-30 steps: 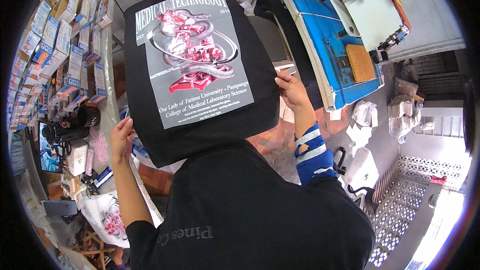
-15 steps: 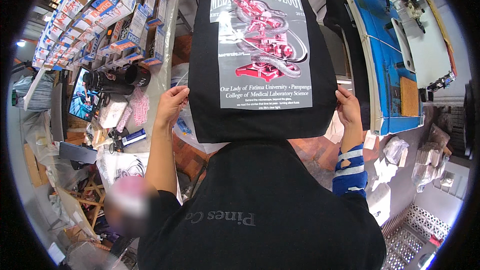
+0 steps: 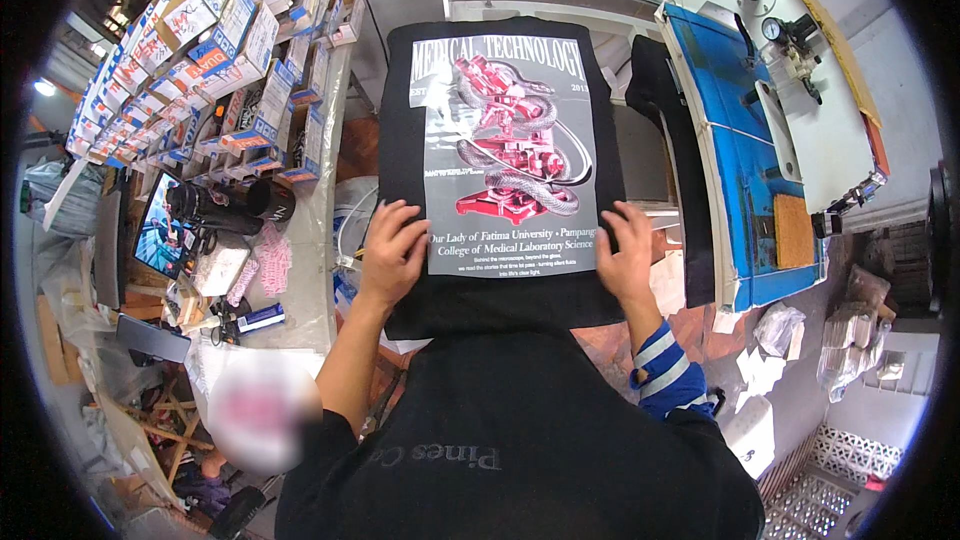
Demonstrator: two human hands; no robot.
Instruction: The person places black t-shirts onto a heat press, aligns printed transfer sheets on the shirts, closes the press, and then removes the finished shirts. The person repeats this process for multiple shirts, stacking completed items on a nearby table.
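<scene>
Black fabric [image 3: 480, 306], which looks like a shirt, is spread in front of me. A glossy grey print sheet [image 3: 440, 155] lies on it, picturing a red microscope wrapped by a grey snake, with white lettering above and below. My left hand [image 3: 394, 252] rests on the fabric's left side by the sheet's lower left corner, fingers apart. On the opposite side, my right hand [image 3: 628, 250] touches the fabric near the sheet's lower right edge, its fingers also spread. Whatever supports the fabric is mostly hidden beneath it.
Close on the right stands a blue padded board [image 3: 735, 170] beside a white machine with a pressure gauge [image 3: 772, 30]. Dark cloth [image 3: 680, 170] hangs between. Left, a plastic-covered table [image 3: 305, 275] carries boxes [image 3: 255, 50], a dark mug [image 3: 270, 200] and a screen [image 3: 163, 225]. A person's blurred head is lower left.
The fabric with its sheet sits lower in view and shows flatter. Both hands have gone from pinching its side edges to resting on it with fingers spread, closer together.
</scene>
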